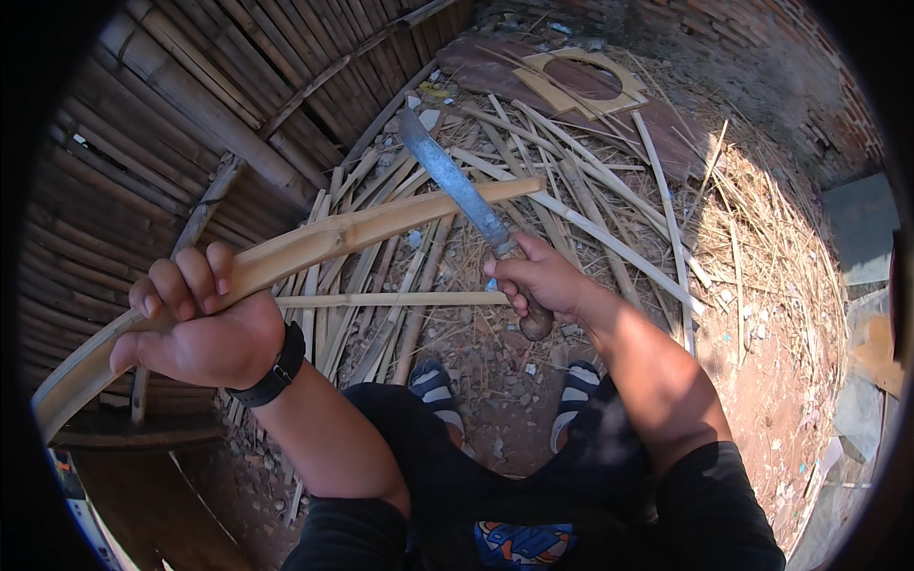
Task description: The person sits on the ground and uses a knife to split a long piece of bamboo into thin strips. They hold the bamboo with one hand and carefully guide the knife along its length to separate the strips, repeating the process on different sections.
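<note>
A long split bamboo strip (352, 228) slants across the view from the lower left to the upper middle, its pale hollow side showing. My left hand (205, 314) is closed around it near its left part, fingers over the top edge, a dark watch (274, 369) on the wrist. In my right hand (541, 279) is a machete (452, 181), gripped by its worn handle with the rounded butt below the fist. The grey blade points up and left and crosses in front of the strip near its far end; whether the two touch I cannot tell.
Loose bamboo strips (609, 238) and shavings (771, 247) litter the dirt ground ahead. A bamboo wall (205, 124) rises on the left, a brick wall (752, 38) behind. A board with a round hole (533, 81) lies at the back. My sandalled feet (438, 392) stand below.
</note>
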